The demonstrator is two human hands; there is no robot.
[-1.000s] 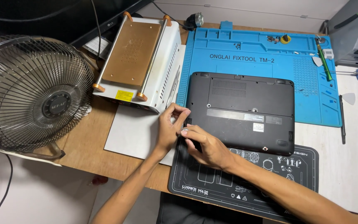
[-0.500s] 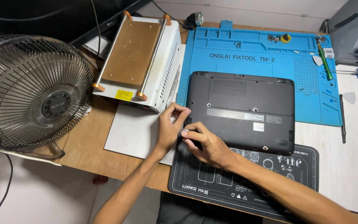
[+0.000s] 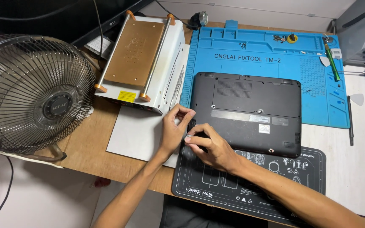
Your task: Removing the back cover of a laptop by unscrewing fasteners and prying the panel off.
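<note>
Black laptop (image 3: 250,112) lies bottom-up; left hand (image 3: 174,128) and right hand (image 3: 210,145) pinch its near-left corner.

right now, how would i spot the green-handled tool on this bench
Find the big blue work mat behind the upturned dark laptop. Along its right edge lies a slim green-handled tool, pointing away from the person. It is the only green thing there; the small picks beside it are pale.
</note>
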